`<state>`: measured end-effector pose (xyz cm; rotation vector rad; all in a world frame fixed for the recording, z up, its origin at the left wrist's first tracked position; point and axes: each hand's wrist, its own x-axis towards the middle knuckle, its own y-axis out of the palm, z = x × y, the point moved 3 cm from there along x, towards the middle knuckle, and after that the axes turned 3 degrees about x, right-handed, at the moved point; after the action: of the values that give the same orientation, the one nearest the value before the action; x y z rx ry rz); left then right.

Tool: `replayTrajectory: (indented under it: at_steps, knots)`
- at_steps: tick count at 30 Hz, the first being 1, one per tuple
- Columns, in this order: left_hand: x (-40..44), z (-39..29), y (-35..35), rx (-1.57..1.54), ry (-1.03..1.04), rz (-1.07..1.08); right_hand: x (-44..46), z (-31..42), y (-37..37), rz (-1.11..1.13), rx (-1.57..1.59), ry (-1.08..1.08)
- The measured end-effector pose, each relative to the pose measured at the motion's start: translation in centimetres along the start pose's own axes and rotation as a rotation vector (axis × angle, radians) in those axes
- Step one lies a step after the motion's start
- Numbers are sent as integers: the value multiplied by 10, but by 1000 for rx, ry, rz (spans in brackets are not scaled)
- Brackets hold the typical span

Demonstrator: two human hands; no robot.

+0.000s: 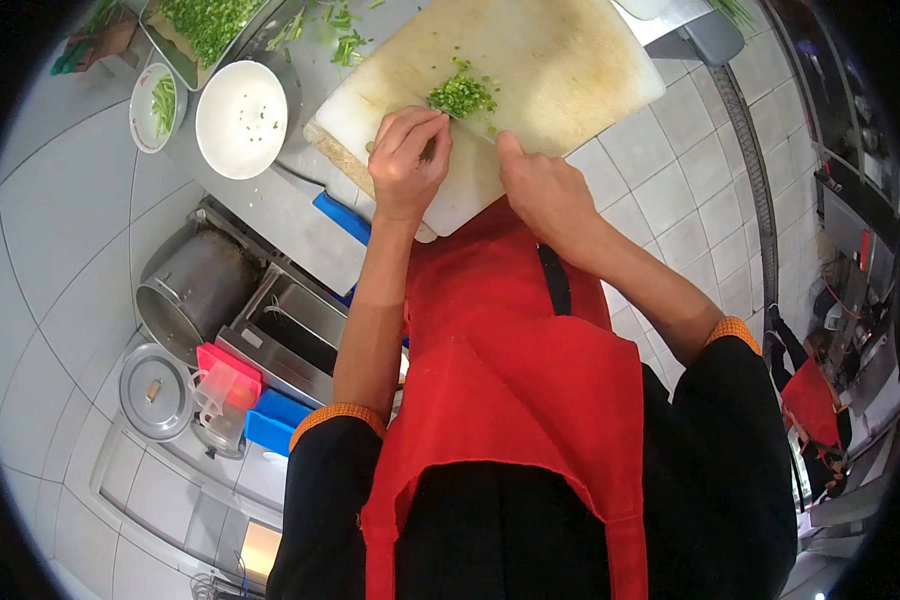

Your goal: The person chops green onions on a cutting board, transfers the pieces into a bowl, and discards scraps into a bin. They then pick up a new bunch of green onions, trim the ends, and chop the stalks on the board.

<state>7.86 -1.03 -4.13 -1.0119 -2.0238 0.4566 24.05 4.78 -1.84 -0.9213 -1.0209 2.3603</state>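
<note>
Bearing down over the thick, off-white, rectangular cutting board (pixel 560 45), both bare hands are found working close together near its body-side edge. The left hand (pixel 408 160) is curled, its fingertips drawn inward beside the small heap of finely chopped bright-green stalks (pixel 462 95); whether it pinches a stalk or merely steadies something cannot be told. The tucked fingers appear intended to keep the tips clear of an edge. The right hand (pixel 548 190) is clenched, judged to be around the handle of a thin, pale metal knife (pixel 478 138); the handle is hidden in the fist, and the blade, barely distinguishable, points towards the left fingertips. The heap lies just beyond both hands, presumably so placed to remain in sight. Left of the left hand stands a round white bowl (pixel 232 130) containing green specks, set off the board, apparently to keep the cutting surface free. Further left is a smaller white bowl (pixel 138 115) of green strips, and beyond it a rectangular metal tray (pixel 199 76) of chopped greens, probably grouped for reach. A dark-bladed knife with a blue handle (pixel 341 217) lies beside the left forearm, seemingly parked there, untouched.
</note>
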Motion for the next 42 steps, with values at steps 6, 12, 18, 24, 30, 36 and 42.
replayTrajectory:
  at_steps: [6, 12, 18, 24, 30, 36, 42]
  knots:
    - [0, 0, 1, 11, -7, -3, -22, -9, 4, -24, 2, 26]
    - [-6, -1, -4, -12, -5, -7, -54, -28, 2, 83, -13, 120]
    - [-7, -1, -8, -24, -10, 4, -47, -19, -4, 84, 81, 76]
    - [-7, -3, -14, 2, -37, -32, -28, -6, -12, -50, 125, -15]
    - [-9, -3, -18, 104, -130, -3, -32, -19, -13, -113, 64, -23]
    - [-1, -13, -8, 259, -153, 8, -40, -22, -15, -108, 63, 37]
    - [-11, -4, -5, 269, -110, 4, -45, -30, -15, -118, 79, 85]
